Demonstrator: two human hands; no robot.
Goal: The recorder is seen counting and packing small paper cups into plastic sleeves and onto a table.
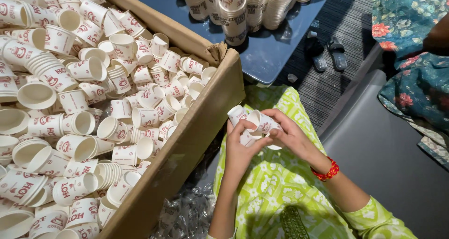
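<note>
Cups (pixel 255 122): white, red print. Same white-and-red on loose cups filling box (pixel 196 126), plain brown cardboard. Lap dress (pixel 276 183): lime green, white flower pattern. Bangle (pixel 327 171) on right wrist: red. Far worktop (pixel 266 52): glossy blue. Floor mat (pixel 322 87): dark, fine stripes. Far-right cloth (pixel 411 42): teal, pink-red flowers. Sandals (pixel 327 54): black.

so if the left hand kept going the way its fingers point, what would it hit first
Probably the small paper cups it already touches, held between it and the right hand. The left hand points up and away; beyond the cups lies the cardboard box wall, though depth is unclear.
</note>
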